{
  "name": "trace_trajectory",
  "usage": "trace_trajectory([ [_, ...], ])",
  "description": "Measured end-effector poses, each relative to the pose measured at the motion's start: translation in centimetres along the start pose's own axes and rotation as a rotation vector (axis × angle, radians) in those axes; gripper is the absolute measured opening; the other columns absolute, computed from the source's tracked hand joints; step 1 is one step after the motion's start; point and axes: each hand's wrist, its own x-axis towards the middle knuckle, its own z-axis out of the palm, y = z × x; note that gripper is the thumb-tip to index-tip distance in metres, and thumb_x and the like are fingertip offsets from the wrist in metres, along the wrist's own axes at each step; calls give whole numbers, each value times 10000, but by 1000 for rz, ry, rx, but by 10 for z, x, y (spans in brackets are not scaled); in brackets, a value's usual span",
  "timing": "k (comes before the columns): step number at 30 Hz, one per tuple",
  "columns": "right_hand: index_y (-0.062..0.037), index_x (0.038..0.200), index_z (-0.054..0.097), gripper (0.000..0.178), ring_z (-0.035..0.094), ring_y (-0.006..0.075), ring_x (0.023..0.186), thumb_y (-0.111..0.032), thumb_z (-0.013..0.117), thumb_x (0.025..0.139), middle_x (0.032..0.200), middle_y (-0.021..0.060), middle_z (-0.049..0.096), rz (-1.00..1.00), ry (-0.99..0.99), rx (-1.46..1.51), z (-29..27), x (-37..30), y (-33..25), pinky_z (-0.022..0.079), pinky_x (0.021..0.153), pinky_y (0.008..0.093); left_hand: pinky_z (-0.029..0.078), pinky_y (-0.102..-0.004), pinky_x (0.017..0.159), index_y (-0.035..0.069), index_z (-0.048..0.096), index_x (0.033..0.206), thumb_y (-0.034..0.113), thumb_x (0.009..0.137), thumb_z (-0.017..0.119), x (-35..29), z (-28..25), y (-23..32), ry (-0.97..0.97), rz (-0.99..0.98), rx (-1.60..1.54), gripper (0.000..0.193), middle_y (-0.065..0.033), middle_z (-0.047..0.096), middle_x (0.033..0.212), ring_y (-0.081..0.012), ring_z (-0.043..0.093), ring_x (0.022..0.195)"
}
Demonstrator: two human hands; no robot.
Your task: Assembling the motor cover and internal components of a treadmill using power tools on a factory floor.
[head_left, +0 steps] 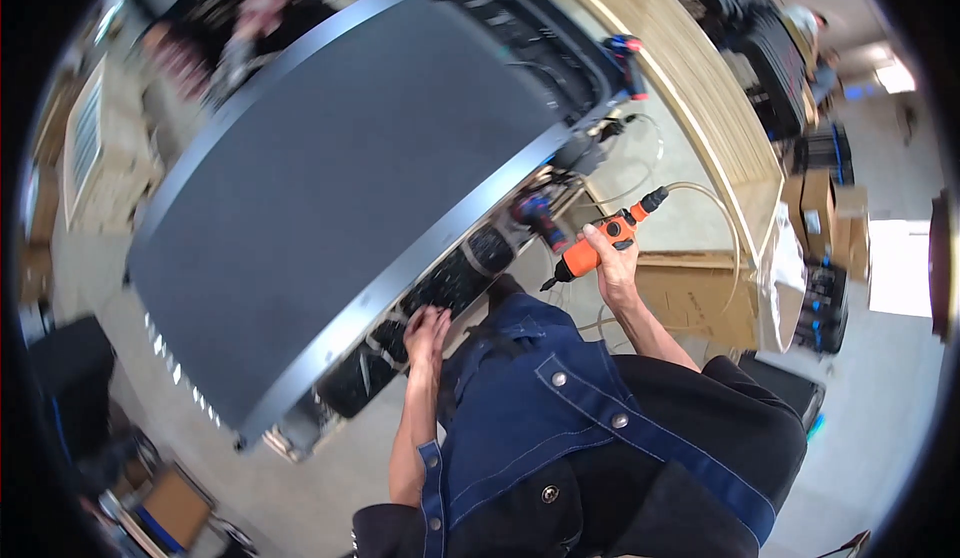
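My right hand (616,266) is wrapped round an orange and black power screwdriver (590,255), its dark bit pointing down and left. A pale hose or cord (735,223) runs from its rear end. My left hand (427,334) is at the near side of a large treadmill deck (350,148), over black parts (440,288) on a ledge below the silver rail (400,258). Its fingers are bent close together; whatever they hold is too small to make out. A second screwdriver, dark with red and blue (540,220), lies at the ledge's right end.
Another red and blue power tool (627,66) rests at the deck's far right corner. A wooden crate (690,68) and a cardboard box (690,298) stand to the right. Across the deck, a co-worker's gloved hand (232,70) is near the far rail. Black stacked parts (760,68) are beyond.
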Motion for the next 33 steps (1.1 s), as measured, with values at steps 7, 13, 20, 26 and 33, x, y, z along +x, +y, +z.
trace_trajectory([
  [7, -22, 956, 617, 284, 621, 143, 826, -109, 833, 794, 904, 27, 641, 6, 244, -144, -141, 190, 53, 505, 771, 295, 556, -408, 904, 61, 664, 1084, 273, 994, 644, 46, 12, -51, -4, -237, -51, 231, -82, 698, 1014, -273, 662, 989],
  [13, -32, 977, 661, 341, 650, 305, 825, -132, 817, 692, 858, 139, 652, -257, -96, -765, -166, 322, 150, 519, 764, 397, 581, -381, 837, 71, 650, 1078, 231, 1001, 616, 16, 66, -49, 132, -184, 83, 181, -76, 691, 975, -251, 676, 924],
  [20, -93, 1046, 738, 424, 679, 338, 967, -346, 827, 718, 1014, 162, 701, -6, -176, -914, -161, 347, 202, 548, 837, 415, 565, -375, 818, 67, 636, 1131, 235, 998, 627, 10, 119, -78, 78, -89, 30, 214, -81, 675, 1025, -251, 661, 925],
  [26, -21, 1222, 669, 480, 671, 342, 1083, -349, 702, 873, 1163, 197, 703, -21, -298, -766, -149, 229, 102, 507, 993, 427, 552, -387, 882, 11, 570, 1301, 242, 1019, 603, -14, 232, -96, -159, 46, 415, 366, -110, 681, 1072, -235, 672, 967],
  [33, 19, 1144, 703, 370, 707, 198, 931, -223, 727, 865, 997, 117, 755, 146, -527, -475, -324, 236, -10, 543, 887, 344, 523, -324, 907, -32, 562, 1300, 227, 1029, 568, -33, 495, -122, -727, 195, 1004, 375, -146, 676, 1116, -201, 663, 1004],
])
